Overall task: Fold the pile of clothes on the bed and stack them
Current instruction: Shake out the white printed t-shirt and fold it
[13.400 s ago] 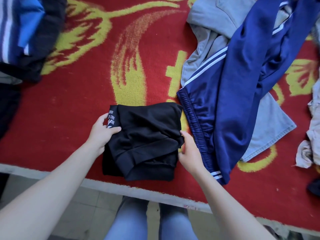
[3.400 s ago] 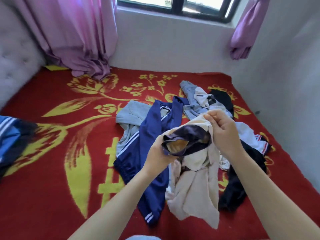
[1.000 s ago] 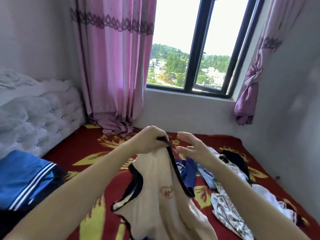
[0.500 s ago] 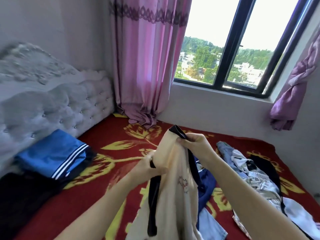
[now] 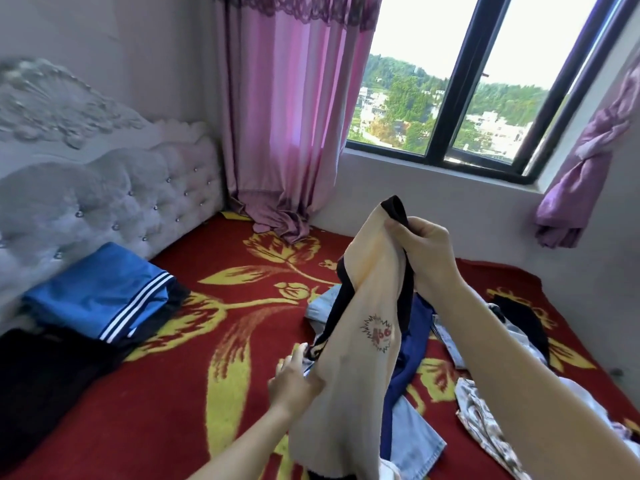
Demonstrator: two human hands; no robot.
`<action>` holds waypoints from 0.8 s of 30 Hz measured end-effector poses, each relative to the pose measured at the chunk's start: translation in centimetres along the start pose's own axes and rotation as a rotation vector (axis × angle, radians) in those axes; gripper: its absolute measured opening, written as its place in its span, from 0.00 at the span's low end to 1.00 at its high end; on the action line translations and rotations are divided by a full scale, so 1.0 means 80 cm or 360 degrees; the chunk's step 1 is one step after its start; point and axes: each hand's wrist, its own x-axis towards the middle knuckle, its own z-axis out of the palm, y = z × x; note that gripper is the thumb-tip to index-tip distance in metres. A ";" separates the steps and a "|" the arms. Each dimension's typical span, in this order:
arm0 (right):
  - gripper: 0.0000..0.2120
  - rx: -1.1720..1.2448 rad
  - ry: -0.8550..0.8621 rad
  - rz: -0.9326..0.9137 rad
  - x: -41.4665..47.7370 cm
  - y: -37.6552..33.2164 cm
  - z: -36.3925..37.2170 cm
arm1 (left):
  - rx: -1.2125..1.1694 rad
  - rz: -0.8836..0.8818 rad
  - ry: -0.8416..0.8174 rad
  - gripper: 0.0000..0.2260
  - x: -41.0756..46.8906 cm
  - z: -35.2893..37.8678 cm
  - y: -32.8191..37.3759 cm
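Cream cloth with black trim, pinched at its top edge in the right hand (image 5: 420,244), thumb and fingers (image 5: 398,226) shut over the dark binding. Lower down, left hand (image 5: 294,379) closed on the same cream top (image 5: 360,341) at its left edge, fingers tucked behind the fabric, thumb side showing. Hanging between the two hands, stretched long, a small red print on the front, bottom hem dropping out of view at the lower edge.

Directly behind the cream top: unfolded pile (image 5: 460,362) on the red blanket (image 5: 166,393), with a navy garment (image 5: 405,358), pale denim (image 5: 415,441), a patterned white piece and something black farther right. Left of the cream top: broad bare stretch of red and yellow floral blanket, open room down to the near edge. Farther left still, well apart from the top: folded stack (image 5: 93,299), blue with white stripes above black, lying beside the tufted white headboard (image 5: 114,202).

Beyond the cream top: pink curtain (image 5: 284,109) pooling onto the blanket, dark-framed window (image 5: 460,81) with trees and buildings outside, pale wall beneath. Right of the top: knotted purple curtain (image 5: 585,174) against the wall.
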 end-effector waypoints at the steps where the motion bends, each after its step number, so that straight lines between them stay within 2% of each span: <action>1: 0.10 0.0010 -0.0007 0.0001 -0.001 -0.001 -0.006 | -0.0037 -0.0033 0.0013 0.45 0.001 0.002 -0.003; 3: 0.07 0.0044 -0.0059 0.0029 -0.004 -0.003 -0.019 | -0.0151 -0.0041 0.0043 0.41 0.006 0.003 -0.008; 4: 0.07 0.0051 -0.0097 0.0046 -0.004 -0.003 -0.027 | -0.0193 -0.0002 0.0061 0.36 0.008 0.003 -0.006; 6: 0.09 0.0062 -0.0202 0.0075 -0.005 -0.007 -0.041 | -0.0269 0.0150 0.0102 0.27 0.013 0.005 -0.001; 7: 0.10 0.0081 -0.0245 0.0093 -0.006 -0.011 -0.047 | -0.0328 0.0220 0.0091 0.26 0.014 0.006 0.005; 9: 0.03 0.0139 -0.0337 0.0101 -0.006 -0.020 -0.060 | -0.0475 0.0297 -0.0041 0.28 0.011 0.006 0.020; 10: 0.07 0.0179 -0.0374 0.0092 -0.006 -0.024 -0.066 | -0.0525 0.0320 -0.0135 0.30 0.009 0.007 0.027; 12: 0.22 0.0198 -0.0399 0.0058 -0.003 -0.028 -0.075 | -0.0500 0.0369 -0.0248 0.39 0.009 0.012 0.034; 14: 0.26 0.0250 -0.0382 0.0015 0.000 -0.031 -0.084 | -0.0495 0.0371 -0.0294 0.45 0.010 0.015 0.035; 15: 0.26 0.0290 -0.0385 0.0010 0.001 -0.032 -0.088 | -0.0515 0.0367 -0.0325 0.45 0.011 0.015 0.034; 16: 0.26 0.0319 -0.0379 -0.0001 0.003 -0.032 -0.092 | -0.0576 0.0373 -0.0369 0.40 0.012 0.015 0.034; 20: 0.26 0.0379 -0.0338 -0.0043 0.005 -0.028 -0.112 | -0.0786 0.0442 -0.0479 0.06 0.009 0.019 0.029; 21: 0.25 0.0399 -0.0311 -0.0039 0.005 -0.025 -0.118 | -0.0795 0.0420 -0.0459 0.05 0.008 0.019 0.026; 24: 0.22 0.0441 -0.0250 0.0006 0.010 -0.009 -0.144 | -0.0997 0.0304 -0.0368 0.10 0.007 0.007 0.017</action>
